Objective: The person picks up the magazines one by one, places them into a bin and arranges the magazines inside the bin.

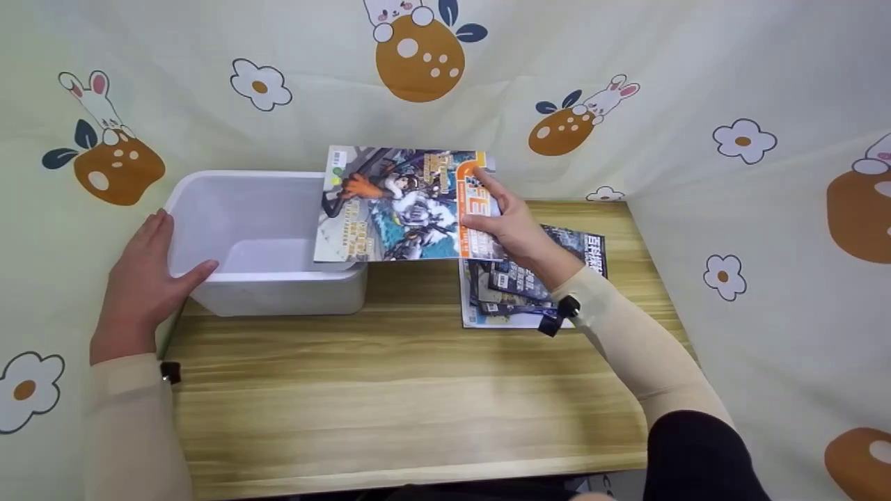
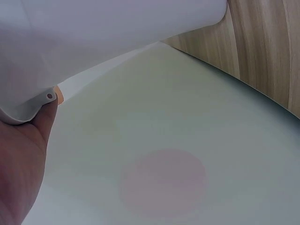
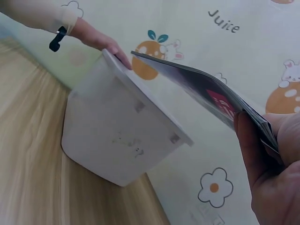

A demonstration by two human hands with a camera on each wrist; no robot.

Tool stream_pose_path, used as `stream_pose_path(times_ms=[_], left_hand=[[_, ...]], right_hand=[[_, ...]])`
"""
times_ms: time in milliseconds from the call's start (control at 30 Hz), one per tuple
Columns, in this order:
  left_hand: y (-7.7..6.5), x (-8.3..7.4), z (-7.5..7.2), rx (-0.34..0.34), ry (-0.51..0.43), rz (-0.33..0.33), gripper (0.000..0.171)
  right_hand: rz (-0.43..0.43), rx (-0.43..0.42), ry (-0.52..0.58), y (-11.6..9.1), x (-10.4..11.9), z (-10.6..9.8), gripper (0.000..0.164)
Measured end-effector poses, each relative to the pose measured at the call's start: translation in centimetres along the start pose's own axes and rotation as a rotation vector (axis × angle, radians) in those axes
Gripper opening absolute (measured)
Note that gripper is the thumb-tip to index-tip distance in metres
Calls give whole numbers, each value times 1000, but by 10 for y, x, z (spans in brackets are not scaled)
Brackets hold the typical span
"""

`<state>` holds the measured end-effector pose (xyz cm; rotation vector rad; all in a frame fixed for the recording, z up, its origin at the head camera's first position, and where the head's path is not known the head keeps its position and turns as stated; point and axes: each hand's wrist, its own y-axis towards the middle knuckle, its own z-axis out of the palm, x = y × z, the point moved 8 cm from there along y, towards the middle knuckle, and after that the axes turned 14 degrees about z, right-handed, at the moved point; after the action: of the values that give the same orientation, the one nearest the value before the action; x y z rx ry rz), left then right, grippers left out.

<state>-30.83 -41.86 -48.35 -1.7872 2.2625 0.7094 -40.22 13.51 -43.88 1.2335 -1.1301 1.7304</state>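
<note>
My right hand (image 1: 518, 226) grips a magazine (image 1: 400, 205) by its right edge, thumb on the illustrated cover and the other fingers mostly hidden beneath. The magazine is held level, its left part overlapping the right end of a white plastic bin (image 1: 278, 296) in the head view. From the right wrist view, the magazine (image 3: 197, 84) appears edge-on, above the height of the bin's rim. At the bin's left end, my left hand (image 1: 139, 282) holds the rim, thumb over the front corner and fingers along the outer side. The bin's visible interior holds nothing.
Several magazines (image 1: 532, 289) lie in an overlapping pile at the right of the wooden table (image 1: 418, 390), partly hidden by my right forearm. A pale curtain (image 1: 313, 42) with rabbits, oranges and flowers hangs close around the back and sides.
</note>
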Motion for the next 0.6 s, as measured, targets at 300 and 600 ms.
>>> stream_pose_path(times_ms=[300, 600], left_hand=[[2, -1, 0, -1, 1, 5, 116], [0, 0, 0, -16, -4, 5, 116]], right_hand=[[44, -30, -30, 14, -3, 26, 102], [25, 6, -82, 22, -4, 56, 101]])
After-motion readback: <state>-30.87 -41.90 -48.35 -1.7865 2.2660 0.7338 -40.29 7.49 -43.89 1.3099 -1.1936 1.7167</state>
